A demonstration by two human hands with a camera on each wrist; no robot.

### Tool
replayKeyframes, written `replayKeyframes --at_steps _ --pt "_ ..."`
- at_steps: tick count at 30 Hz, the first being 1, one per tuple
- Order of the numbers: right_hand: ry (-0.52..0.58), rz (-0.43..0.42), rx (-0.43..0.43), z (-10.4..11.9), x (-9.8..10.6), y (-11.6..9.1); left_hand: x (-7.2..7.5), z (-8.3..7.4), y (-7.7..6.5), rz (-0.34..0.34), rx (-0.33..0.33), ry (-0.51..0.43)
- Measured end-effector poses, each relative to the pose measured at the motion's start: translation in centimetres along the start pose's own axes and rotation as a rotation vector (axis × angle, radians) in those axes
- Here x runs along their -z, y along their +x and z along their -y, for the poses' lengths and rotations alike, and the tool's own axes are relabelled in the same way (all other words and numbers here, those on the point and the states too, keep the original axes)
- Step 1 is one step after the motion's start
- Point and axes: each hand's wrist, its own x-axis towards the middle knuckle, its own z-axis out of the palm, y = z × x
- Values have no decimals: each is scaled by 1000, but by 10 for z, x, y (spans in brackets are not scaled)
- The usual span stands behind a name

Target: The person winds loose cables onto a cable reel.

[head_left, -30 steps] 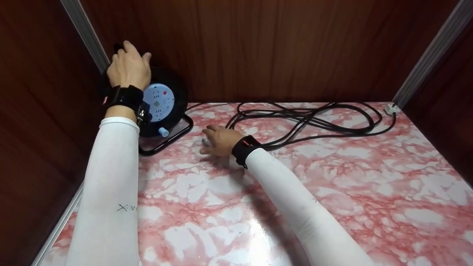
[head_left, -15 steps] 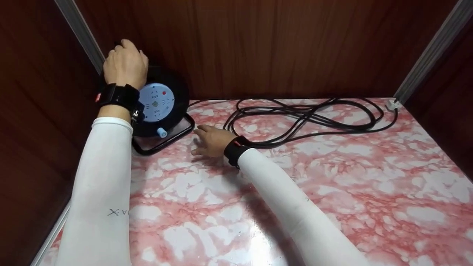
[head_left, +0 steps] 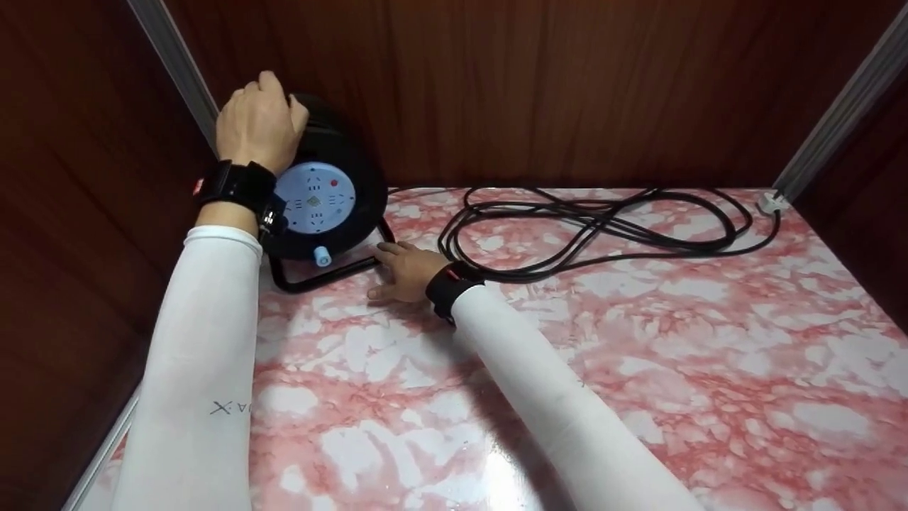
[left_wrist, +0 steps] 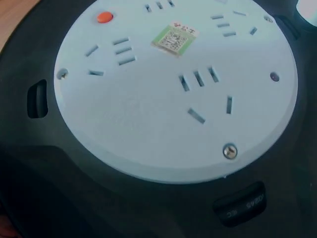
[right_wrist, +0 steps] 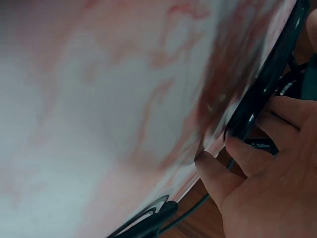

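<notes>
Left hand (head_left: 259,131) grips the top of the cable reel (head_left: 316,213), far left, fingertips hidden; right hand (head_left: 411,275), fingers extended, touches the stand (head_left: 344,272). Uneven force from 2 hands could tip the reel; slack cable (head_left: 521,276), far right, could snag.

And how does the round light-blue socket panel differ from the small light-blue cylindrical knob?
The socket panel is a broad disc; the knob is a much smaller cylinder. The panel has slots and a red button; the knob shows neither. The panel is central on the round black cable reel, the knob near its edge. Both are light blue.
</notes>
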Motion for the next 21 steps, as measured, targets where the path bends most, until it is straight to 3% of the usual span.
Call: replayKeyframes --at_steps 6,13,21 --pt "6 7 -26 3 -1 0 -1 -1 1 -17 -9 8" --pt "-17 -48 -37 18 -1 -4 1 -10 0 18 83 43" --pt "-56 -96 19 28 -4 -15 -5 -9 -7 -78 130 12"
